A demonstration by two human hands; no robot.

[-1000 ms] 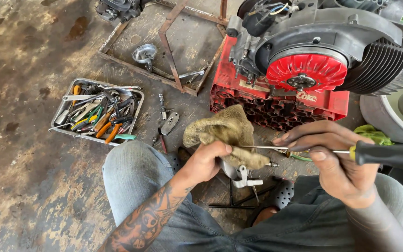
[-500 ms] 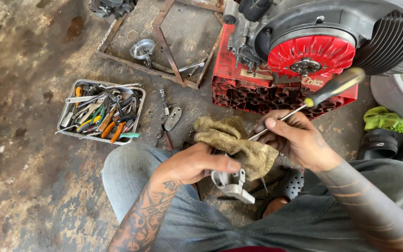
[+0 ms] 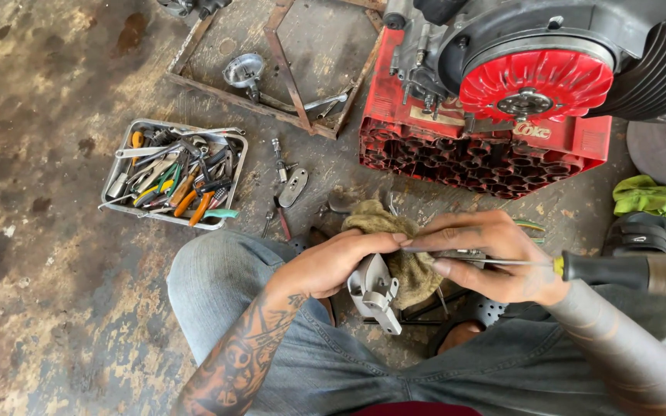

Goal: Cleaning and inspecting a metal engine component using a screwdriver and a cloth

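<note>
My left hand (image 3: 341, 262) is clamped on the small grey metal casting (image 3: 375, 293) wrapped in a dirty tan rag (image 3: 395, 254), while my right hand (image 3: 495, 258) grips the long black-handled screwdriver (image 3: 618, 271), shaft lying sideways with its tip pointing left into the casting.

The rag (image 3: 395, 246) is coarse, grimy cloth around a matt grey cast-metal part (image 3: 375, 293). The screwdriver (image 3: 580, 268) has a bright steel shaft and glossy plastic handle. The floor (image 3: 40, 293) is rough, stained concrete.

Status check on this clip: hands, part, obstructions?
Left hand grips grey metal part in rag. Right hand holds screwdriver shaft. Nothing blocking.
</note>
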